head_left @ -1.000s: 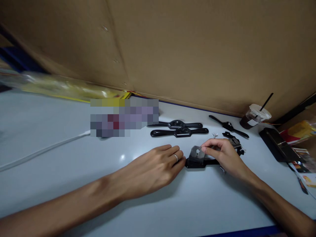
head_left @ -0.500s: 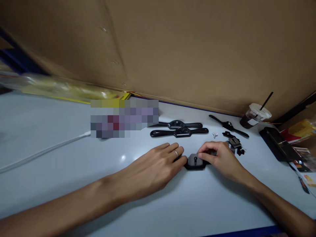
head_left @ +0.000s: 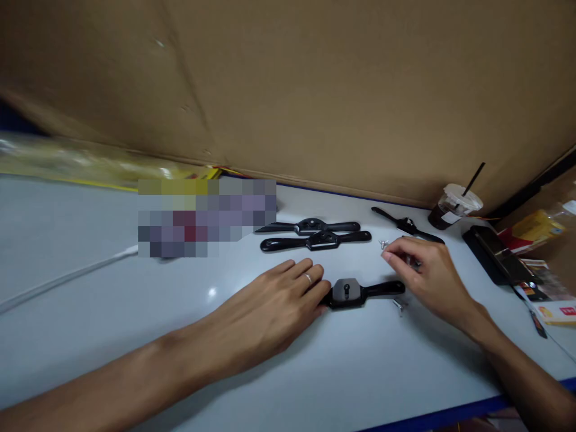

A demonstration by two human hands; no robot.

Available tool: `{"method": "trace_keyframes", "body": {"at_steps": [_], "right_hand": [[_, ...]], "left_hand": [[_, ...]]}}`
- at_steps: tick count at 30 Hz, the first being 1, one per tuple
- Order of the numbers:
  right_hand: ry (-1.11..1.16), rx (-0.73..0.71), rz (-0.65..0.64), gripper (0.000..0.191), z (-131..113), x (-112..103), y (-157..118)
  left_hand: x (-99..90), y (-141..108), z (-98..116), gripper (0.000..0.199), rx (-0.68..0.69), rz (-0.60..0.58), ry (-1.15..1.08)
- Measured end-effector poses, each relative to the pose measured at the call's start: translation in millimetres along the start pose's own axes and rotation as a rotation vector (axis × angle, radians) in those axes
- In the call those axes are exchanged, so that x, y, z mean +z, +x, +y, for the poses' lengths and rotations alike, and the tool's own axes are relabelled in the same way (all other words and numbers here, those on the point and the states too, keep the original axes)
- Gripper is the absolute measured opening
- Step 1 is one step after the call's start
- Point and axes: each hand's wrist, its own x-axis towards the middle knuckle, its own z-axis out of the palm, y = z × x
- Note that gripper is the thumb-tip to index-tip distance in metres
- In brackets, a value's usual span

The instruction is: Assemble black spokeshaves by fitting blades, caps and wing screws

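Spokeshave (head_left: 362, 294) juts rightward from gripping left fingers (head_left: 318, 293).

Dim light leaves glare (small, white) on the tabletop (head_left: 360, 360).

The near black tool (head_left: 364, 294) had a smooth, glossy coat; its plate (head_left: 353, 289) looked like dull grey metal. The winged screw (head_left: 398, 305) right of it was shiny metal. The table (head_left: 360, 360) was smooth and faintly glossy, the far wall (head_left: 315, 90) matt, cardboard-like, and the far-right cup (head_left: 455, 201) clear plastic.

black handled tool (head_left: 380, 290): flat | grey plate (head_left: 341, 289): atop its middle | wing screw (head_left: 383, 245): behind tool
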Motion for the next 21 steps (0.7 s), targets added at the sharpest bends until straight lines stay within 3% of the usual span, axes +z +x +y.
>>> {"method": "trace_keyframes", "body": {"at_steps": [2, 6, 9, 12, 16, 21], "right_hand": [[-0.142, 0.035, -0.07, 0.02, 7.6, -18.7, -4.9], [-0.391, 0.069, -0.338, 0.028, 13.1, -39.3, -15.7], [-0.572, 0.057, -0.379, 0.035, 2.8, -36.4, -21.9], [-0.677, 0.054, -0.47, 0.027, -11.9, -25.9, -27.0], [-0.644, 0.06, -0.554, 0.014, -20.7, -17.9, -34.5], [-0.338, -0.003, -0.509, 0.003, -8.8, -25.5, -30.6]], "left_hand": [[0.2, 0.0, -0.3, 0.018, -0.004, 0.011, -0.019], [3.6, -1.7, -1.8, 0.022, -0.011, 0.049, -0.053], [7.7, -4.1, -2.8, 0.027, -0.016, 0.05, -0.04], [10.2, -5.8, -3.4, 0.028, -0.011, 0.021, -0.008], [9.4, -6.0, -3.1, 0.024, -0.007, 0.006, -0.002], [8.2, -5.1, -2.7, 0.024, -0.016, 0.023, -0.031]]}}
